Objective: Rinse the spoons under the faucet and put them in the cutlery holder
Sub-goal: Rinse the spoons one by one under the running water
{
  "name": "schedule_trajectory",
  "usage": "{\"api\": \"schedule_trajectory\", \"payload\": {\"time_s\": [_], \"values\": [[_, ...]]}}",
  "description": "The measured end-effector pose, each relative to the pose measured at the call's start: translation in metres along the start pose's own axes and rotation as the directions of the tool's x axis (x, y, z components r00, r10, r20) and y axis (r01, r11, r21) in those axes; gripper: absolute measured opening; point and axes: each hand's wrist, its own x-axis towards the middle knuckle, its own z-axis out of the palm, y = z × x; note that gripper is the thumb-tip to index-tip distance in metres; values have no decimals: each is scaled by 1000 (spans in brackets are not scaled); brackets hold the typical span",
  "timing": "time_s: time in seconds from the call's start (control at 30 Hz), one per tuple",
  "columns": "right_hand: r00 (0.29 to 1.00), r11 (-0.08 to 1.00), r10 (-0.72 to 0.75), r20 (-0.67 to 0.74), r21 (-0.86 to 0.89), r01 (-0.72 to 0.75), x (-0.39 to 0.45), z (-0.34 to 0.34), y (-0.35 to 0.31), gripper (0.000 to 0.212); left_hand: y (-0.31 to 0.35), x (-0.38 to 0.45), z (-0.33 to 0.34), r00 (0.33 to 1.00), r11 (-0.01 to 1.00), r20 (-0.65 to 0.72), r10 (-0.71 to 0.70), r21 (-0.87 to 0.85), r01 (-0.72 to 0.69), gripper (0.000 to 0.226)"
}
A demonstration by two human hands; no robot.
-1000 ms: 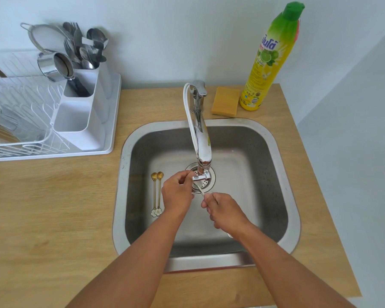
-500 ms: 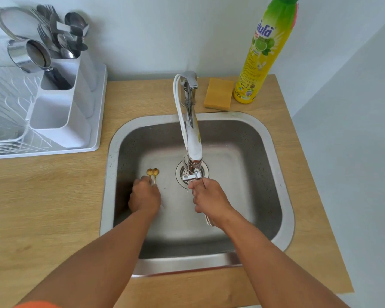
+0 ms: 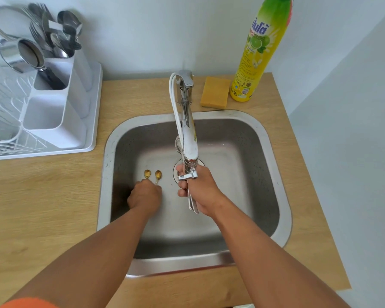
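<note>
- Two gold spoons (image 3: pixel 152 175) lying side by side on the sink (image 3: pixel 242 165) floor, left of the drain, bowls pointing away; handles hidden under the left hand (image 3: pixel 143 195).
- Left hand down on those handles, fingers curled; looks like a pickup, though a firm pinch cannot be confirmed from above.
- Right hand (image 3: pixel 200 190) closed round silver cutlery (image 3: pixel 193 204), handles poking out below the palm toward the camera; probably two spoons, exact count unclear.
- Same hand sitting just under the faucet (image 3: pixel 188 138) tip, touching or nearly touching the small lever there.
- No water stream visible; cannot say whether the tap is running.
- Holder (image 3: pixel 60 103) standing in the rack (image 3: pixel 5 121) on the surface (image 3: pixel 42 196), well left of the sink; rear compartment full of forks and spoons, middle one holding a dark-handled strainer (image 3: pixel 22 55), front one showing nothing inside.
- Judged progress: somewhere mid-task. Silver pieces seemingly at the rinse step, not yet racked.
- Gold pair apparently not yet rinsed, only just being collected.
- Remaining, by estimate: rinse whatever is in both hands, carry across to the holder, drop in bowls up or down.
- Impossible to tell which items already in the holder came from this job.
- Sponge (image 3: pixel 215 92) and soap bottle (image 3: pixel 257 54) behind the sink, untouched.
</note>
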Motion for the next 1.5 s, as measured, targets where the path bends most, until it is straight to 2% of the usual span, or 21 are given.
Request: {"api": "schedule_trajectory", "payload": {"time_s": [0.07, 0.13, 0.23, 0.3, 0.37, 0.47, 0.63, 0.83, 0.93, 0.97, 1.03, 1.1, 1.23, 1.3, 1.43, 1.5], "values": [[998, 999, 26, -65, -23, -27, -2, -8, 3, 25, 6, -6, 1, 998, 995, 54, 22, -97, -17, 32], [989, 996, 32, -145, -74, -43, -5, -19, 10, 22, 13, -21, 1, 990, 949, 131, 49, -316, -5, 41], [978, 984, 32, -206, -166, -67, -9, -35, 28, 25, 27, -47, 2, 961, 750, 272, 42, -644, 150, 40], [979, 974, 41, -202, -213, -84, -12, -42, 37, 25, 38, -61, 2, 923, 609, 384, -1, -732, 305, 25], [981, 959, 37, -189, -269, -88, -15, -47, 43, 30, 46, -73, 1, 877, 516, 480, -35, -743, 427, 21], [984, 931, 6, -175, -359, -69, -19, -50, 47, 44, 54, -85, 2, 837, 428, 545, -45, -747, 509, 26], [990, 972, 39, -135, -226, -70, -28, -50, 52, 37, 61, -88, 6, 833, 335, 541, -114, -769, 545, 28], [984, 955, 8, -178, -292, -61, -30, -54, 50, 22, 58, -76, 5, 886, 310, 463, 2, -843, 440, 12], [981, 951, 7, -196, -301, -67, -32, -59, 50, 22, 57, -64, -1, 908, 319, 413, 71, -872, 371, 39], [981, 955, 12, -196, -289, -70, -32, -61, 50, 23, 57, -62, -1, 916, 338, 390, 97, -878, 338, 39], [982, 967, 31, -188, -242, -77, -32, -65, 48, 21, 56, -59, 1, 930, 375, 342, 132, -886, 272, 25], [983, 977, 53, -175, -197, -87, -33, -70, 45, 17, 55, -59, 4, 945, 396, 310, 107, -885, 246, 16], [986, 979, 95, -136, -164, -117, -36, -79, 43, 14, 51, -67, 10, 966, 398, 253, 56, -893, 211, 19], [986, 980, 109, -129, -153, -129, -36, -82, 42, 13, 51, -73, 12, 961, 351, 266, 75, -909, 225, 18], [985, 980, 122, -120, -144, -138, -37, -84, 40, 14, 47, -78, 11, 915, 182, 381, 134, -917, 356, 9], [986, 980, 129, -103, -138, -143, -38, -84, 40, 14, 43, -77, 11, 913, 157, 390, 118, -916, 370, 11]]}}
